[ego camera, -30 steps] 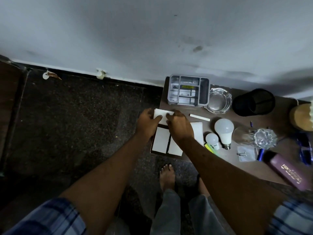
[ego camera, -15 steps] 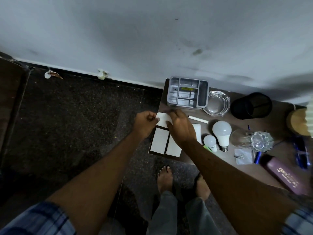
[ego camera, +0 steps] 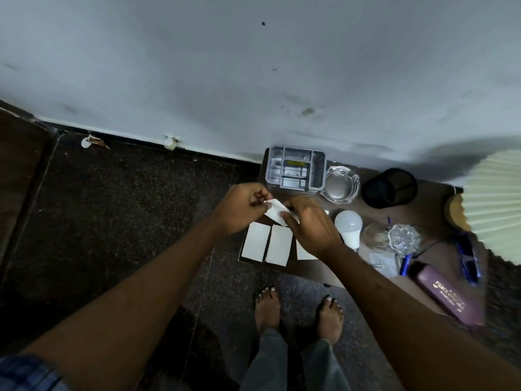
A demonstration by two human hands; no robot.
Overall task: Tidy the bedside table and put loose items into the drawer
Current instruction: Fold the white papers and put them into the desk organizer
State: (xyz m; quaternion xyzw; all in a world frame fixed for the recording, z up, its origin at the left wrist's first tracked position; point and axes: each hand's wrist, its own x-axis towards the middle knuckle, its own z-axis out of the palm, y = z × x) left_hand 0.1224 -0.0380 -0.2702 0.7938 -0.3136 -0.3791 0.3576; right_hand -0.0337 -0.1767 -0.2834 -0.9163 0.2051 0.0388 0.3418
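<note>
Held clear of the bedside table (ego camera: pixel 434 204) between both hands: one white card (ego camera: pixel 275 211), tilted, above the table's left end. Pinched at its left corner by the left hand (ego camera: pixel 242 208), with thumb and fingers curled; gripped along its right side by the right hand (ego camera: pixel 313 227). Hands close together, joined only through the card.

Noted flat directly below: two spare cards (ego camera: pixel 255 245) side by side at the front-left corner, and a third card (ego camera: pixel 303 252) partly covered by the right wrist.

Noted behind the hands, against the wall: a grey organiser tray (ego camera: pixel 296 172) with a yellow label inside, text too small to read. Beside it to the right, a glass ashtray (ego camera: pixel 339 186), then a black mesh cup (ego camera: pixel 389 187). Nearer, just right of the right hand, a white bulb (ego camera: pixel 348 225).

Noted at the front-right: a purple case (ego camera: pixel 448 297) with gold lettering, blurred and not legible.

Compared with half a second earlier: white card then flat on the table under the fingertips, now raised and angled. Small bulb and white stick, then visible, now hidden behind the right hand
</note>
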